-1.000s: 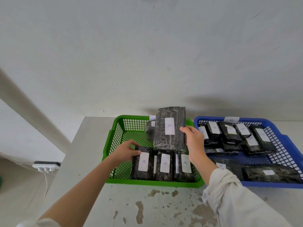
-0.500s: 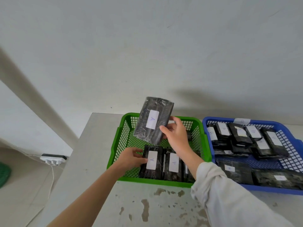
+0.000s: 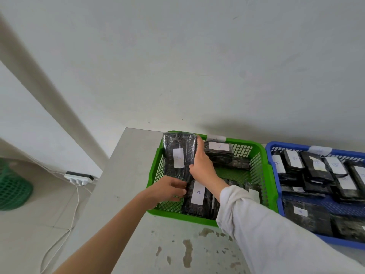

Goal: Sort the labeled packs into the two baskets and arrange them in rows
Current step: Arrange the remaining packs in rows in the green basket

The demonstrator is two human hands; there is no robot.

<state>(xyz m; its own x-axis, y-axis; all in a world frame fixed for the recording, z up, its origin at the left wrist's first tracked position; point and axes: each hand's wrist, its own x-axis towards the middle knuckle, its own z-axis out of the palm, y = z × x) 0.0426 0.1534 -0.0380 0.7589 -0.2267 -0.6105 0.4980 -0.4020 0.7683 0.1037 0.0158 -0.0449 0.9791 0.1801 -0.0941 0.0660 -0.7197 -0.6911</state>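
Observation:
A black pack labelled A (image 3: pixel 177 155) stands almost upright at the left end of the green basket (image 3: pixel 262 155). My right hand (image 3: pixel 203 167) holds its right edge, and my left hand (image 3: pixel 169 188) grips its bottom end. Beside them a row of A packs (image 3: pixel 199 196) lies along the basket's near side, partly hidden by my right sleeve. Another A pack (image 3: pixel 219 151) lies at the basket's far side. The blue basket (image 3: pixel 276 147) on the right holds several black packs labelled B (image 3: pixel 316 165).
Both baskets sit on a grey table (image 3: pixel 126 194) with worn, flaking patches near its front. A white wall rises right behind them. Left of the table, on the floor, are a power strip (image 3: pixel 79 177) with a cable and a green mesh bin (image 3: pixel 13 186).
My right hand carried the lifted A pack from above the basket's middle to its left end and lowered it. My left hand shifted from the near row to the pack's bottom.

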